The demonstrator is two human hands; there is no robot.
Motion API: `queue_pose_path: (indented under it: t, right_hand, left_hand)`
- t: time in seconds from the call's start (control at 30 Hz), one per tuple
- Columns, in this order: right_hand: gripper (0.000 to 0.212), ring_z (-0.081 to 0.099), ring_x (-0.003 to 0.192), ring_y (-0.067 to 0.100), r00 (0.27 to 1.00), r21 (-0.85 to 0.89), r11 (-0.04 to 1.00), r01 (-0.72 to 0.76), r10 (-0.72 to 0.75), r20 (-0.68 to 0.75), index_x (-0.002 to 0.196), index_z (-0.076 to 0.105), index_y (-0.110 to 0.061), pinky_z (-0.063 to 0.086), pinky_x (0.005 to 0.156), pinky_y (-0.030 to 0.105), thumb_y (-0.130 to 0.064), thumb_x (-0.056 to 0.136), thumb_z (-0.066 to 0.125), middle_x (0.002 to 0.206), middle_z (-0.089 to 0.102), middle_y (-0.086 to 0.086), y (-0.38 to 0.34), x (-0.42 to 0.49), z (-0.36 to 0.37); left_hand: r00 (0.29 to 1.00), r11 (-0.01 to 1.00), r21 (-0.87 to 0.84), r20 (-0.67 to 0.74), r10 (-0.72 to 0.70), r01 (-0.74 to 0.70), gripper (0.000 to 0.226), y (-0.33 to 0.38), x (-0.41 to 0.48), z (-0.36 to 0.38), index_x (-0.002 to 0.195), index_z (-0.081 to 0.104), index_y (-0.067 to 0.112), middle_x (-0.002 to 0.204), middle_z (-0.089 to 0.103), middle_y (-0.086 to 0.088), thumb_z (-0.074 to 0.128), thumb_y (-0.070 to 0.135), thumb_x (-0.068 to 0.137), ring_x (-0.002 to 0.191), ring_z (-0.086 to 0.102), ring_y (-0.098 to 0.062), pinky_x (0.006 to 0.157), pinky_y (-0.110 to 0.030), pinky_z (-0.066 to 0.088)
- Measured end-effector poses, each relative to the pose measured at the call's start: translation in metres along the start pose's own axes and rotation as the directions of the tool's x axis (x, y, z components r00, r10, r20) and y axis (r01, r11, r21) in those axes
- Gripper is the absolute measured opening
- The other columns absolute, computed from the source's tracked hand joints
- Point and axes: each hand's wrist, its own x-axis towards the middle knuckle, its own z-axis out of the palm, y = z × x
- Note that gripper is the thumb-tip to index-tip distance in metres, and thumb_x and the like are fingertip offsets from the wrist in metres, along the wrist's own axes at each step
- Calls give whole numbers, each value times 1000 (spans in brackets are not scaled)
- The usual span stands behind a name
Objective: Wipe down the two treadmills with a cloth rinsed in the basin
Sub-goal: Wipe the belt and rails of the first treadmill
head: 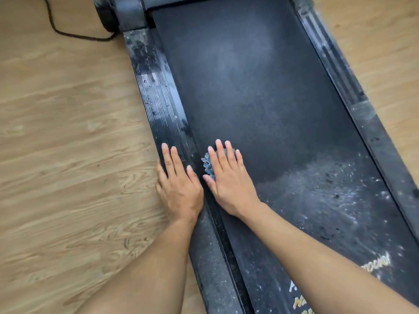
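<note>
The cloth [209, 163], a blue-grey crumpled rag, lay on the black treadmill belt [260, 87], close to the belt's left edge. The right hand [226, 177] pressed down flat on it, fingers straight and slightly spread, nothing curled round the fabric. Only a bunched edge of the cloth showed, poking out from under the index finger and thumb; the rest was covered by the palm and fingers.

Just left of that hand, nearly touching its thumb, the left hand [179, 184] rested flat on the ribbed side rail [156, 98], fingers straight and together, holding nothing. Its outer edge hung over the rail towards the wooden floor [68, 132].

Ahead of the pressing hand the belt looked dark with a faint grey haze. To its right and back towards the person, the belt was thick with pale dust and white specks [328, 189], and further back still, yellow lettering [376, 264] showed beside the right forearm. Across the belt from the hand ran the other side rail [367, 123], streaked grey.

Far ahead and to the left of both hands sat the dark front housing [129, 12], with a black cable [68, 34] trailing from it over the floor
</note>
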Motion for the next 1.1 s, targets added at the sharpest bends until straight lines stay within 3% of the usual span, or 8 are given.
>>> queue_pose_path:
  t: [0.1, 0.27, 0.47, 0.6, 0.8, 0.87, 0.97, 1.1]
  right_hand:
    - [71, -2, 161, 37, 1000, -55, 998, 13, -14, -10, 166, 17, -5, 8, 131, 52, -45, 109, 31, 174, 4, 20, -1, 0, -12]
    - [72, -6, 162, 30, 997, -2, 997, 75, -75, 30, 166, 10, -2, 9, 131, 48, -43, 110, 32, 174, -1, 18, -3, -11, -7]
    - [72, -3, 162, 29, 987, -15, 987, 157, -157, -20, 166, 10, -4, 6, 132, 47, -46, 109, 25, 175, 0, 17, 14, -16, 12]
    - [71, -6, 162, 28, 972, 15, 972, 235, -234, -20, 166, 9, -5, 9, 131, 48, -45, 110, 26, 175, -3, 15, 26, -87, 22]
    - [71, 2, 163, 26, 940, -29, 940, 340, -339, 48, 166, 15, -6, 13, 126, 45, -42, 109, 34, 175, 3, 12, 44, -240, 36]
    - [70, 0, 163, 26, 950, -38, 950, 311, -310, 24, 166, 13, -7, 10, 127, 44, -43, 109, 32, 175, 2, 12, 46, -217, 37]
    - [71, 3, 162, 31, 980, -32, 980, 197, -198, -33, 166, 13, -4, 8, 131, 46, -45, 108, 25, 174, 4, 17, 33, -113, 24]
    - [72, -7, 162, 30, 988, -17, 989, 146, -145, 44, 166, 2, -4, -2, 131, 44, -47, 111, 23, 175, -5, 17, 17, 10, -3]
  left_hand:
    - [1000, 1000, -5, 10, -7, 7, 65, 2, 2, 0, 168, 22, 19, 178, 5, 8, 34, 38, 107, 151, 35, -36, 105, -56, 47]
    - [1000, 1000, 6, -25, -7, 8, 64, 0, 1, 2, 167, 24, 19, 177, 8, 7, 40, 36, 107, 148, 38, -38, 103, -57, 47]
    - [997, 998, 55, -76, -13, 17, 60, 0, 4, 11, 167, 27, 22, 177, 9, 10, 37, 37, 109, 151, 36, -35, 116, -55, 33]
    - [995, 999, 50, -104, 8, -2, 56, 3, -5, 6, 164, 34, 18, 176, 17, 5, 33, 35, 111, 162, 17, -23, 124, -55, 26]
    - [982, 999, -11, -185, -34, 32, 57, -10, -99, 22, 163, 37, 18, 174, 24, 4, 29, 33, 109, 161, 23, -19, 120, -51, 32]
    - [974, 1000, -27, -228, -20, 14, 58, -13, -100, 25, 161, 42, 14, 172, 30, 1, 29, 33, 108, 159, 29, -21, 117, -50, 38]
    - [974, 999, -26, -227, -25, 19, 57, -12, -94, 26, 160, 43, 14, 172, 30, -1, 29, 32, 108, 159, 30, -21, 116, -47, 38]
    - [979, 1000, -20, -201, -16, 12, 59, -12, -95, 26, 163, 37, 15, 174, 25, 1, 24, 34, 108, 161, 21, -18, 120, -44, 32]
